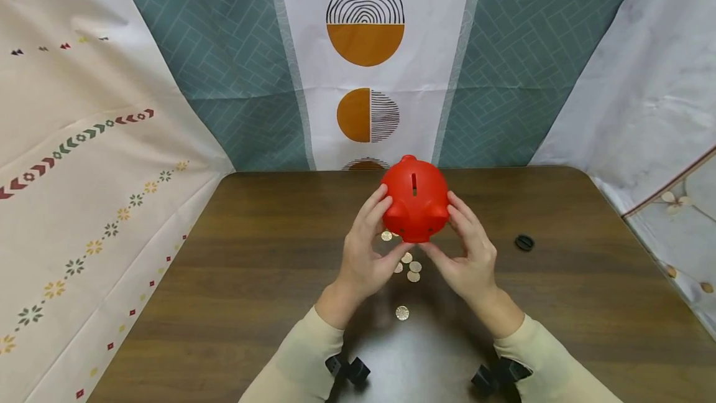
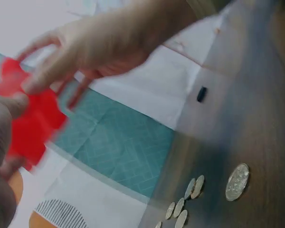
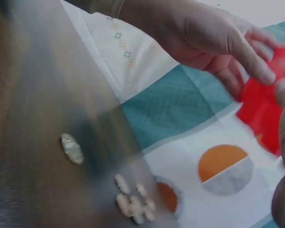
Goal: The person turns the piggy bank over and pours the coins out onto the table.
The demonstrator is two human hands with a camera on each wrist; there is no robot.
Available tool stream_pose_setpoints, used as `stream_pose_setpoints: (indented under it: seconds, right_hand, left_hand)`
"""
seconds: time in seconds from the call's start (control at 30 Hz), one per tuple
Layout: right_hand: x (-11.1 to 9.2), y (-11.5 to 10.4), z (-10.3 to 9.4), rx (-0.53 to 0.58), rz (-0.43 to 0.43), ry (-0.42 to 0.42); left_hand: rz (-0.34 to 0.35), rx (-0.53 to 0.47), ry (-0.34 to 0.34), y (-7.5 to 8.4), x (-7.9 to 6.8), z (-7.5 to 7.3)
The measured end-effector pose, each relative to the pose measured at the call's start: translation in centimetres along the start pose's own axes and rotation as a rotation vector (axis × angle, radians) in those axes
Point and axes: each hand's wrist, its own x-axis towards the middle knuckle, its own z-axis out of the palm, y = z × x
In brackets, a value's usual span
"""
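Note:
A red piggy bank [image 1: 415,201] is held up over the table, its coin slot showing on top. My left hand [image 1: 360,257] grips its left side and my right hand [image 1: 472,257] its right, with both thumbs meeting at the near end. Both wrist views show the bank blurred between the hands. Below it, several coins [image 1: 414,267] lie in a loose cluster, some partly hidden by the bank and hands. Nearer to me lies a single coin [image 1: 402,313], also seen in the left wrist view [image 2: 237,182].
A small black oval cap [image 1: 524,242] lies on the wooden table [image 1: 252,278], right of my right hand. Behind the table's far edge hangs a green and white patterned cloth [image 1: 235,67]. More light cloth [image 1: 112,142] drapes along the left and right sides.

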Motion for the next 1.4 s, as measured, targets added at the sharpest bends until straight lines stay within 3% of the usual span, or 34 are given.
stream_pose_setpoints:
  seconds: [0.03,0.17,0.23,0.6,0.67,0.77,0.83,0.9,1.03,1.1,1.4]
  right_hand:
    - [0.0,0.0,0.0,-0.012,0.041,-0.023]
    - [-1.4,1.2,0.0,-0.088,0.336,-0.192]
    - [-2.1,2.0,0.1,-0.108,0.393,-0.226]
    - [-2.8,2.5,0.2,-0.100,0.494,-0.260]
    - [-2.5,2.3,0.2,-0.081,0.414,-0.208]
    - [-1.6,1.7,0.0,-0.048,0.196,-0.090]
    - [-1.1,1.3,-0.1,-0.021,0.132,-0.059]
    - [-1.1,1.3,-0.1,-0.033,0.177,-0.086]
    - [-1.9,1.7,0.0,-0.088,0.417,-0.219]
    - [-2.3,1.8,0.0,-0.100,0.465,-0.250]
    - [-2.4,1.5,0.3,-0.048,0.421,-0.260]
  left_hand:
    - [-0.041,0.012,-0.009,0.0,0.0,-0.1]
    - [-0.337,0.088,-0.118,-1.3,-0.9,-0.1]
    - [-0.406,0.109,-0.157,-2.2,-1.5,0.1]
    - [-0.424,0.128,-0.174,-3.6,-2.2,0.9]
    - [-0.357,0.105,-0.139,-3.3,-2.1,0.9]
    - [-0.167,0.048,-0.067,-2.4,-1.3,0.8]
    - [-0.084,0.038,-0.039,-1.8,-0.9,0.6]
    - [-0.112,0.054,-0.042,-1.6,-0.9,0.6]
    - [-0.336,0.112,-0.131,-2.1,-1.4,0.4]
    - [-0.391,0.106,-0.162,-2.4,-1.6,0.4]
    - [-0.412,0.086,-0.172,-2.8,-1.8,-0.6]
